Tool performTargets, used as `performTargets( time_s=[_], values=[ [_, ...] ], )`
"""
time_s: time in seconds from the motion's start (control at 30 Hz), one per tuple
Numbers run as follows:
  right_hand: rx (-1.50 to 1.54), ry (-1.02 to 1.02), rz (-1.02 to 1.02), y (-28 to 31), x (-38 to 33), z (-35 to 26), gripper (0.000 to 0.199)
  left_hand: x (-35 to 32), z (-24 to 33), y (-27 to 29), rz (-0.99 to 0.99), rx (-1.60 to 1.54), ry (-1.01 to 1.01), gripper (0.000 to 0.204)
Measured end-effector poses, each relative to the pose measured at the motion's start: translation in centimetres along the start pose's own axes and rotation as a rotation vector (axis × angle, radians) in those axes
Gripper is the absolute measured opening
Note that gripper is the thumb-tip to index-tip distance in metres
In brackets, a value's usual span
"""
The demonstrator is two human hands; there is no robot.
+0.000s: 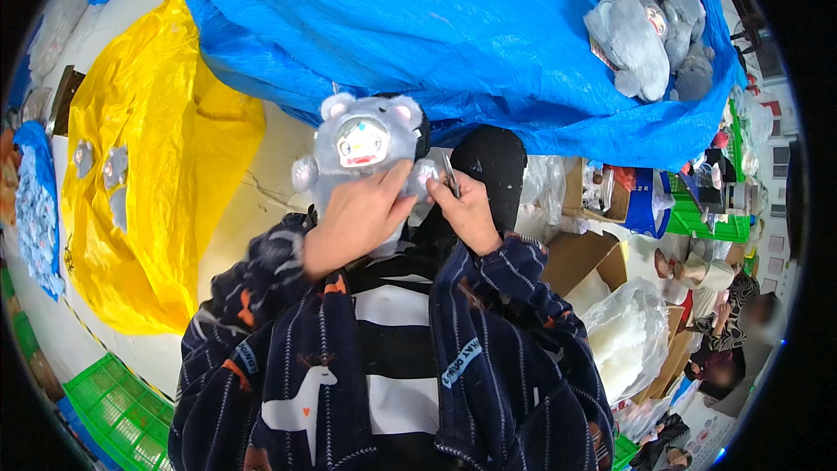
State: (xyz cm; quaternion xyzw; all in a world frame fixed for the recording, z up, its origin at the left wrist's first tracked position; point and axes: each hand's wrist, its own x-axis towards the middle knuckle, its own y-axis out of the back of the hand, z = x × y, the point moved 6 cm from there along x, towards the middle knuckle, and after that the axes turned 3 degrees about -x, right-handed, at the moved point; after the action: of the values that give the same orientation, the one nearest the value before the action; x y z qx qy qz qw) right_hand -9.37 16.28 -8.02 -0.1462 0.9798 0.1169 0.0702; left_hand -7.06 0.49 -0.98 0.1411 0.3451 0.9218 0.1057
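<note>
Pale floor (253, 209), blue tarp (453, 35) heaped with grey plush toys (645, 26), yellow sheet (148, 166), green crate (122, 410)

A big blue sheet (453, 26) covers the top. A yellow sheet (148, 174) lies left. Green crates (118, 406) sit below.

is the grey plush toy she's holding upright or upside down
Upright. The grey plush toy has its eared head at the top and face toward the camera, while the left hand grips its body and the right hand holds a thin metal tool.

Fuzzy grey plush toy (362, 144); crinkled glossy blue plastic sheet (453, 35).
</note>
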Motion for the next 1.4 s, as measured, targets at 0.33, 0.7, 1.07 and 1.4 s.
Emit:
performTargets(
  time_s=[0.33, 0.7, 1.07, 1.4],
  values=[
    [-0.413, 0.365, 0.216, 1.6, -1.2, -2.9, 0.026, 1.3, -3.9, -2.3, -0.071, 0.106, 0.197, 0.022],
    [-0.512, 0.395, 0.217, 1.1, -0.7, -2.5, 0.031, 2.3, -4.7, -1.0, -0.129, -0.012, 0.243, 0.027],
    [-0.486, 0.411, 0.236, 0.9, 0.3, -2.1, 0.031, 2.2, -4.5, -1.6, -0.084, 0.057, 0.189, 0.024],
    [-0.685, 0.507, 0.172, 0.6, 1.5, -3.6, 0.031, 1.9, -4.4, -1.9, -0.075, 0.085, 0.179, 0.023]
  ],
)
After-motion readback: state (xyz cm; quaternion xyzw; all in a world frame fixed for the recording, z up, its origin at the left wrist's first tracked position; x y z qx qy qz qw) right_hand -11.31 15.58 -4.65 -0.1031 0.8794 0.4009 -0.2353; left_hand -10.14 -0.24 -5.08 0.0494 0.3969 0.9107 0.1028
